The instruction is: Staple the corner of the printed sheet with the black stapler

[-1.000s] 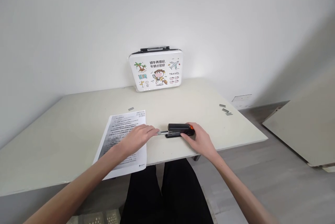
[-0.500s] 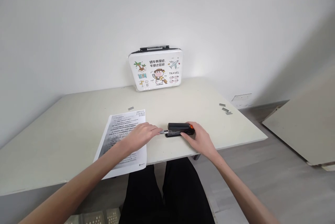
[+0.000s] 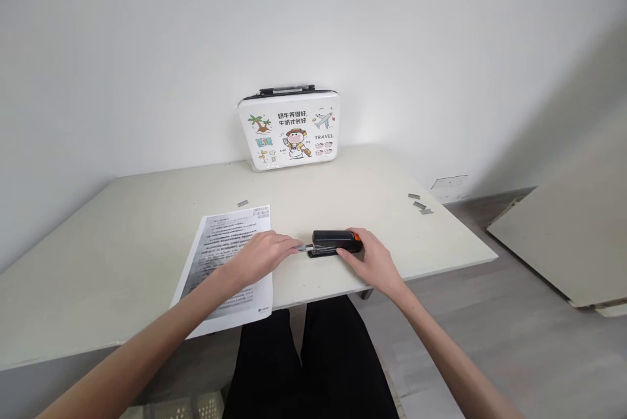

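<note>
A black stapler with an orange patch at its rear lies on the table near the front edge. My right hand is closed around its rear end, thumb along the near side. My left hand is at the stapler's other end, fingers pinched on a small silvery metal piece that sticks out from it. Whether that piece is part of the stapler or a separate strip, I cannot tell. Beneath my left hand and wrist lies a printed sheet of paper, partly covered, its lower edge reaching past the table edge.
A white cartoon-printed case with a black handle stands at the back against the wall. One grey staple strip lies behind the paper; several more staple strips lie near the right edge of the table.
The view has shifted very slightly. Both hands keep their grip, and the stapler and silvery piece look almost the same as before.
</note>
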Available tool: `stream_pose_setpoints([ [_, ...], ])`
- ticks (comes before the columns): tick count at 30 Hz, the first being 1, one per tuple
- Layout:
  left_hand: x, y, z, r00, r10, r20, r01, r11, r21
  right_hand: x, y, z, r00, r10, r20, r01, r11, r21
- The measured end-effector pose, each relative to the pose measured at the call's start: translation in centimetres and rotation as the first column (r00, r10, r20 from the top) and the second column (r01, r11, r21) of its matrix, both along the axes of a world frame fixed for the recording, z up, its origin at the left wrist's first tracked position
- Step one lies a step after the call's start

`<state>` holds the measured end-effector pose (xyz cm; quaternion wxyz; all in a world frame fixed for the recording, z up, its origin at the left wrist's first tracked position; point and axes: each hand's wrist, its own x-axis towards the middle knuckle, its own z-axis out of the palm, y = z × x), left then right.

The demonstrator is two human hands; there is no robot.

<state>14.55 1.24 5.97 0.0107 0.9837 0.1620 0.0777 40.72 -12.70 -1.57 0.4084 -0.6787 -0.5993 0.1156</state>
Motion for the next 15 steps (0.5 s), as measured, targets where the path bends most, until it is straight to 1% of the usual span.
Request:
stream_pose_setpoints([
  [5, 0.52, -0.11, -0.37, 1.0, 0.026, 0.008, -0.026, 1.0, -0.017, -0.04, 0.05, -0.1, 1.0, -0.008, -0.012, 0.008, 1.0, -0.006],
  [9, 0.29, -0.08, -0.44, 0.999, 0.037, 0.024, -0.037, 0.999, 0.005, -0.02, 0.11, -0.11, 1.0, -0.001, -0.025, 0.001, 1.0, 0.011],
  [15, -0.03, -0.08, -0.27, 0.995, 0.069, 0.068, -0.069, 0.998, -0.002, -0.04, 0.29, 0.12, 1.0, 0.004, -0.027, -0.003, 1.0, 0.011],
])
